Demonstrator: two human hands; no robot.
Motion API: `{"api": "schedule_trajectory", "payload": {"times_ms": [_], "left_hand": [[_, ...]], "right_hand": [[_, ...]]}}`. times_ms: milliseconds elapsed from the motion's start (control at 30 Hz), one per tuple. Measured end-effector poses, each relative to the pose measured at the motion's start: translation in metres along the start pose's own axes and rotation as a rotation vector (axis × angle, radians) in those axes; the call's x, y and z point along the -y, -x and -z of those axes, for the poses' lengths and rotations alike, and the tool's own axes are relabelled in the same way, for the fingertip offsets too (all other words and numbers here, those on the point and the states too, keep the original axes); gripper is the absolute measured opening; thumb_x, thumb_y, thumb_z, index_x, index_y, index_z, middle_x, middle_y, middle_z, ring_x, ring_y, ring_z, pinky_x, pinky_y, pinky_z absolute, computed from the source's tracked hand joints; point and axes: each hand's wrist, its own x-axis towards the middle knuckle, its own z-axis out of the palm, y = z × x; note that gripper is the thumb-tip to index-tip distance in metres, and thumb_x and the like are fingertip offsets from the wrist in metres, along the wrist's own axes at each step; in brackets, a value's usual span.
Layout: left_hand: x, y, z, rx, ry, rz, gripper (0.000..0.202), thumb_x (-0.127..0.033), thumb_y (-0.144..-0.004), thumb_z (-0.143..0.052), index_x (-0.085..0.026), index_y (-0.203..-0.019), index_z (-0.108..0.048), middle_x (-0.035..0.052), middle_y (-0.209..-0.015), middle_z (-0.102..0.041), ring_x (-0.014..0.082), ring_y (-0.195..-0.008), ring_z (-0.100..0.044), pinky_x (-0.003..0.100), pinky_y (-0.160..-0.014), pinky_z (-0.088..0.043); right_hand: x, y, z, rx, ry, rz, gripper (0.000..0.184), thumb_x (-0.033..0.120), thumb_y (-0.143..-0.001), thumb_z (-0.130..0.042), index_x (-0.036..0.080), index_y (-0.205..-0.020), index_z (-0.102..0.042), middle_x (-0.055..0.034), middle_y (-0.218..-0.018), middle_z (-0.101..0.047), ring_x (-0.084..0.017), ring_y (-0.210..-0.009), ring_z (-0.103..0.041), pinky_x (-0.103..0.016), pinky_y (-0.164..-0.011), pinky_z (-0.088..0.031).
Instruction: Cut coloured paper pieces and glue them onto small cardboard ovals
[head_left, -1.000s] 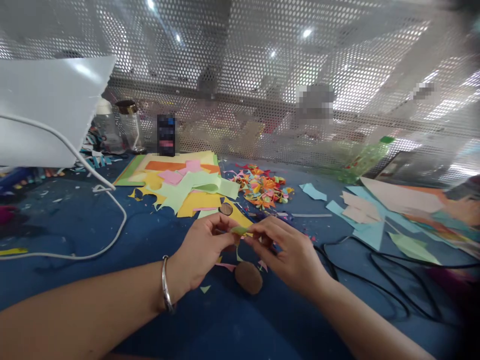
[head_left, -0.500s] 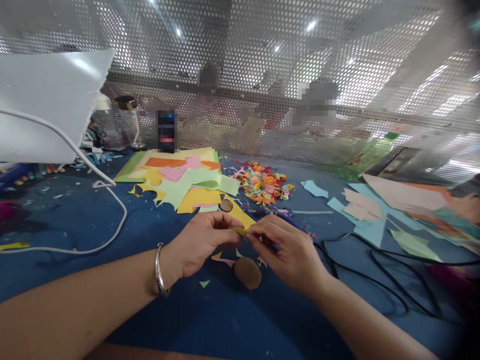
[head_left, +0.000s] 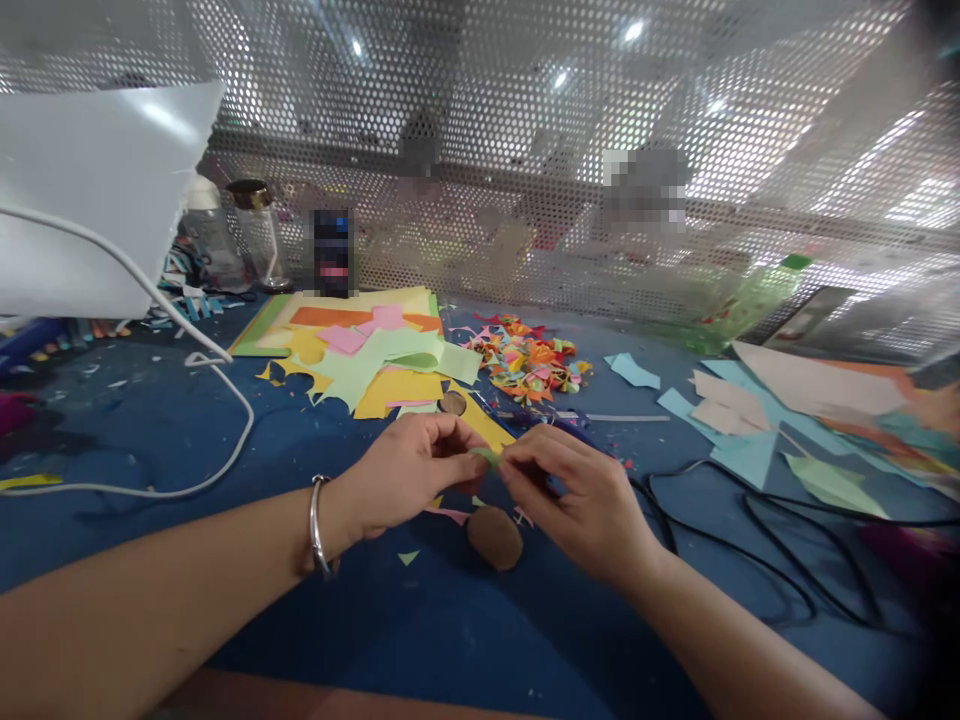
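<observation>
The left hand (head_left: 409, 475) and the right hand (head_left: 581, 500) meet fingertip to fingertip just above the table (head_left: 150, 440). Both are pinched on a small green paper piece (head_left: 487, 456) held between them; whether it is folded is too small to tell. A silver bangle (head_left: 319, 525) sits on the left wrist.

Directly below the hands a brown round lump (head_left: 495, 537) lies on the blue table surface, with a few tiny pink and green paper scraps (head_left: 450, 515) beside it. Just beyond the fingers lies a loose spread of yellow, pale green, pink and orange paper sheets (head_left: 375, 365), with a small brown disc (head_left: 452, 402) at its near edge. To the right of that is a heap of small multicoloured folded pieces (head_left: 529, 360).

A black cable (head_left: 750, 530) loops over the table to the right of the right hand, near light blue and cream paper offcuts (head_left: 739, 440). A white cable (head_left: 217, 400) curves across the left side, under a white panel (head_left: 97, 200). A glass jar (head_left: 259, 235) stands at the back against a perforated metal screen (head_left: 525, 120).
</observation>
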Motion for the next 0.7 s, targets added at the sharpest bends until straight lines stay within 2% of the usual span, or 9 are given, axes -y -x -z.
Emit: {"api": "schedule_trajectory", "payload": {"times_ms": [133, 267, 400, 533, 700], "left_hand": [[0.0005, -0.0006, -0.0035, -0.102, 0.157, 0.056, 0.015, -0.019, -0.078, -0.073, -0.015, -0.088, -0.062, 0.0, -0.077, -0.065, 0.0115, -0.072, -0.062, 0.029, -0.074, -0.05], [-0.0012, 0.0008, -0.0063, -0.131, 0.234, 0.146, 0.015, -0.024, -0.081, -0.071, -0.014, -0.076, -0.06, 0.003, -0.076, -0.067, 0.0126, -0.072, -0.064, 0.03, -0.077, -0.051], [-0.0022, 0.0027, -0.0062, -0.166, 0.271, 0.199, 0.017, -0.027, -0.078, -0.075, -0.015, -0.079, -0.062, 0.004, -0.08, -0.069, 0.0151, -0.076, -0.066, 0.03, -0.073, -0.052], [-0.0011, 0.002, -0.0055, -0.225, 0.311, 0.13, 0.018, -0.022, -0.073, -0.079, -0.014, -0.079, -0.064, 0.002, -0.077, -0.066, 0.0132, -0.074, -0.064, 0.029, -0.074, -0.052], [-0.0006, 0.0024, -0.0058, -0.197, 0.31, 0.207, 0.027, -0.027, -0.069, -0.081, -0.016, -0.088, -0.066, 0.0032, -0.084, -0.063, 0.0153, -0.075, -0.06, 0.028, -0.059, -0.051]], "right_hand": [[-0.0006, -0.0009, -0.0007, -0.059, 0.015, -0.003, 0.015, 0.012, -0.09, -0.055, 0.018, -0.077, -0.061, -0.001, -0.069, -0.056, -0.01, -0.057, -0.051, -0.023, -0.052, -0.043], [-0.0026, -0.0016, -0.001, -0.071, 0.074, 0.049, 0.015, 0.01, -0.09, -0.054, 0.018, -0.08, -0.061, -0.0022, -0.072, -0.058, -0.011, -0.058, -0.052, -0.024, -0.053, -0.044], [-0.0046, -0.0012, -0.0031, -0.068, 0.159, 0.136, 0.012, 0.009, -0.089, -0.055, 0.018, -0.088, -0.062, -0.0048, -0.079, -0.064, -0.014, -0.068, -0.06, -0.026, -0.061, -0.048], [-0.0068, 0.0005, -0.0062, -0.036, 0.244, 0.169, 0.008, 0.013, -0.091, -0.057, 0.019, -0.09, -0.062, -0.0061, -0.083, -0.067, -0.016, -0.072, -0.064, -0.028, -0.065, -0.051], [-0.0067, 0.0018, -0.0074, 0.035, 0.328, 0.179, 0.009, 0.018, -0.093, -0.055, 0.019, -0.089, -0.063, -0.0063, -0.084, -0.068, -0.016, -0.073, -0.065, -0.027, -0.067, -0.051]]}}
